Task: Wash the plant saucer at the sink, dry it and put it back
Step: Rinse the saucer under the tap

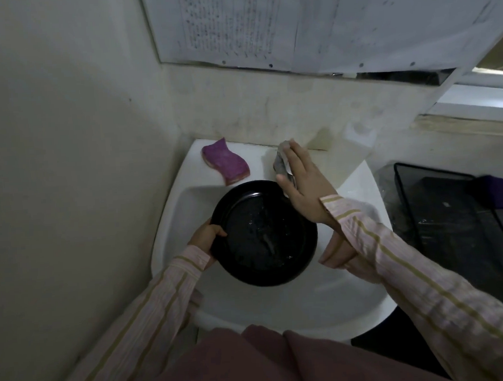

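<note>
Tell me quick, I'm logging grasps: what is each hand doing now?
Left hand: closed on the rim of the black saucer.
Right hand: resting on the tap, fingers loosely around it.

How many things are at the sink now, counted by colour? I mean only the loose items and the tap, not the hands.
Black: 1, the plant saucer, held over the sink by the left hand.
Purple: 1, the sponge on the sink's rim.
Grey metal: 1, the tap, under the right hand.
Total: 3

Saucer (264, 233) over the sink (170, 223), sponge (225, 161) on rim behind-left, tap (282, 164) behind-right, tray (450, 223) right of sink
</note>
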